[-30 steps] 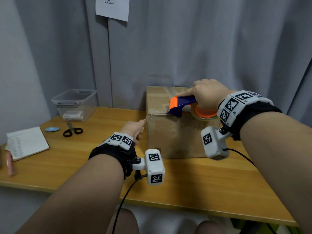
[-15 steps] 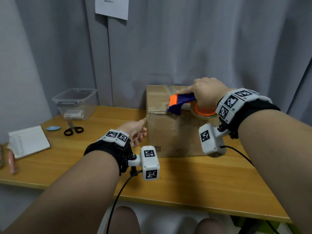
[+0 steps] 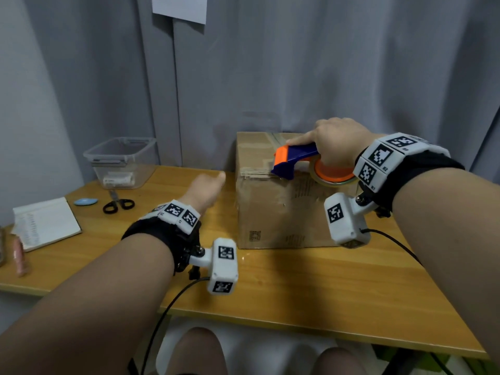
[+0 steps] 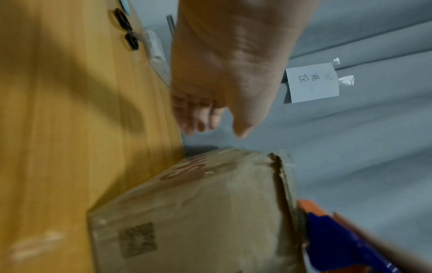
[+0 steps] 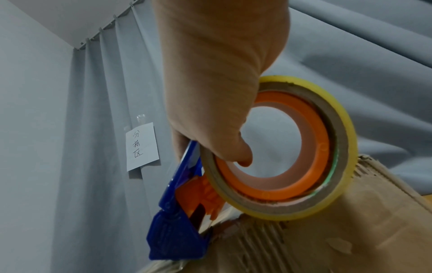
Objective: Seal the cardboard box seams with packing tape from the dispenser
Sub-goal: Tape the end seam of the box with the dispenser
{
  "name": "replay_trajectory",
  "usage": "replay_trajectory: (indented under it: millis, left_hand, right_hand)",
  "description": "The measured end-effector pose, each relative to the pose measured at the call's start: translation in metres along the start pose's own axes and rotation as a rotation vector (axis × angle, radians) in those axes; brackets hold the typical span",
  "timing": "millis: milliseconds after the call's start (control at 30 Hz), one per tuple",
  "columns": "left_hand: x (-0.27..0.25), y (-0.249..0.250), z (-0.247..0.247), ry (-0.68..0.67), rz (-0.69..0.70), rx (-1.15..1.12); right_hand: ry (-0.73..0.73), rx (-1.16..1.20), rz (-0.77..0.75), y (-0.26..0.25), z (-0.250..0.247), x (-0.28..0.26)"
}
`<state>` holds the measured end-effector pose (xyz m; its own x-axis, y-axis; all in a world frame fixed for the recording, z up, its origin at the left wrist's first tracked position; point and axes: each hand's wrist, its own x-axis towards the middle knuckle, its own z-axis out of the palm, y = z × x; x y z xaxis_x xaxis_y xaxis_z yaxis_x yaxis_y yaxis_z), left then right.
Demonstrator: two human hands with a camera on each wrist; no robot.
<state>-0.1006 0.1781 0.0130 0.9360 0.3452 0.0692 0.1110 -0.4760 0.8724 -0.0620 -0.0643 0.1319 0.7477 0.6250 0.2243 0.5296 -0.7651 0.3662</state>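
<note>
Brown cardboard box [image 3: 281,209] upright at frame centre on worktop [image 3: 297,288]. Blue-orange tape dispenser [image 3: 295,161], yellowish roll loaded, rests on its top front edge.

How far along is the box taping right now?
Done: some tape already shows across the box top. In hand: the right hand grips the tape dispenser against the front top edge. The left hand hangs open beside the box, touching nothing. Left: this edge seam looks ragged and unsealed.

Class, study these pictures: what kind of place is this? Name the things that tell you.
Probably a small packing or sorting workstation. A brown cardboard box sits on a wooden table, the right hand grips a blue-and-orange tape dispenser, and a handwritten paper sign hangs on the grey curtain.
</note>
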Motion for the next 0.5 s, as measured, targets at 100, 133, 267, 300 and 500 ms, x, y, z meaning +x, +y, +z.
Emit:
replay_trajectory:
  millis: [100, 133, 267, 300, 500]
  left_hand:
    - [0.000, 0.032, 0.009, -0.033, 0.163, -0.490]
    - [-0.001, 0.041, 0.015, -0.082, 0.180, -0.609]
    - [0.000, 0.050, 0.033, -0.155, 0.180, -0.823]
    - [0.003, 0.045, 0.034, -0.151, 0.162, -0.884]
    - [0.008, 0.017, 0.054, -0.197, 0.128, -0.967]
  right_hand:
    - [0.007, 0.005, -0.004, 0.001, 0.001, 0.001]
    - [0.016, 0.000, -0.001, 0.002, 0.002, 0.002]
    - [0.054, 0.011, 0.002, 0.005, 0.010, 0.004]
    - [0.067, 0.021, -0.001, 0.004, 0.011, 0.004]
    - [0.057, 0.102, 0.004, 0.008, 0.010, 0.003]
